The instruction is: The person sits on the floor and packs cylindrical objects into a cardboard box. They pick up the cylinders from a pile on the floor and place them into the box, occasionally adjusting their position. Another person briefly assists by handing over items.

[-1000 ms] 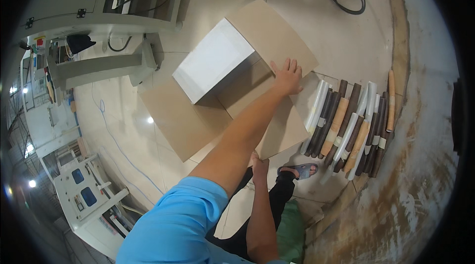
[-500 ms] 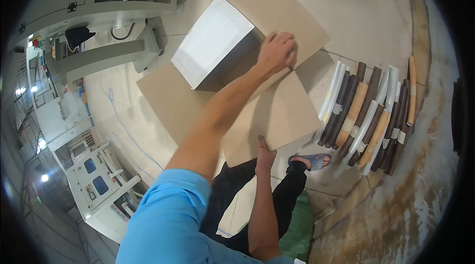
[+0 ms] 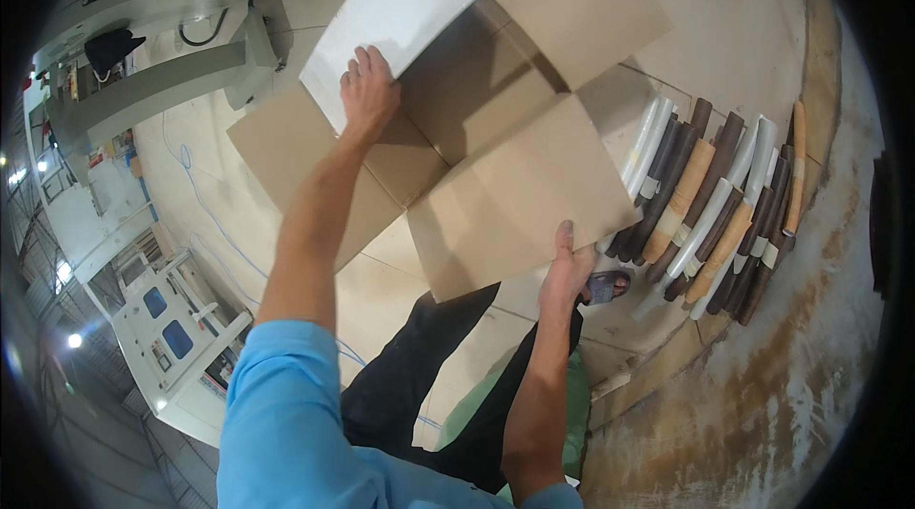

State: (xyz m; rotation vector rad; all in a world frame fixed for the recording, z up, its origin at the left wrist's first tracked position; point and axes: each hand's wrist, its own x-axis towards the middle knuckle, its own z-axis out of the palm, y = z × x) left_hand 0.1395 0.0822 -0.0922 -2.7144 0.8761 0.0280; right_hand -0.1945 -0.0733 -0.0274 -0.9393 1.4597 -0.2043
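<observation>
An opened brown cardboard box [image 3: 524, 190] stands on the floor before me, its flaps folded outward. A white rectangular block-like package [image 3: 405, 9] sits at its far left part and rises above the opening. My left hand [image 3: 370, 94] lies on the near end of the white package, fingers slightly spread over its top. At the near right flap, my right hand [image 3: 566, 271] pinches the edge, thumb on top and the other fingers hidden beneath. The box's inside is bare cardboard to the right of the package.
Several brown, tan and clear-wrapped rolls [image 3: 715, 209] lie side by side on the floor at right. Grey machine framing [image 3: 181, 80] stands at upper left, a white machine with blue panels [image 3: 176, 342] at lower left. A thin blue cable [image 3: 214, 213] crosses the floor.
My left hand has moved left from the box's right side onto the white package. My right hand has shifted right along the near flap, and more of the box's inside now shows.
</observation>
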